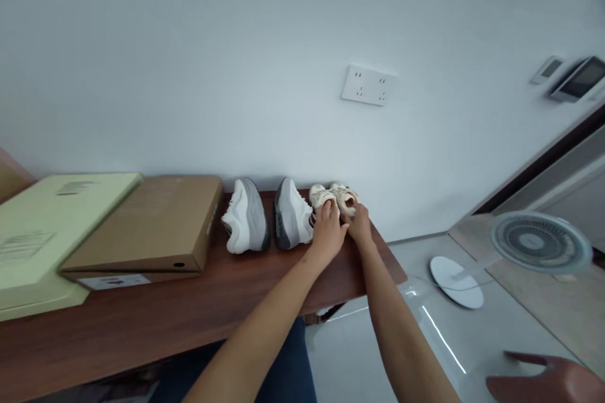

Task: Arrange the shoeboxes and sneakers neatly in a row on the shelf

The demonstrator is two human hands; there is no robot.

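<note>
Two small cream shoes (pixel 320 194) stand side by side near the right end of the brown wooden shelf top (pixel 265 289), toes toward the wall. My left hand (pixel 327 233) has its fingers curled over the heel opening of the left shoe of this pair. Around the heel of the right cream shoe (pixel 344 194), my right hand (pixel 359 225) is closed, with its fingertips partly hidden. Just left of my hands, a white sneaker with a grey sole (pixel 293 214) rests tilted on its side, and its mate (pixel 246 217) lies farther left.
A brown cardboard shoebox (pixel 151 217) and a pale green box (pixel 57 220) lie on the left of the shelf. The wall behind bears a socket plate (pixel 368 85). On the floor to the right stand a white fan (pixel 539 240) and a reddish-brown stool or chair (pixel 548 381).
</note>
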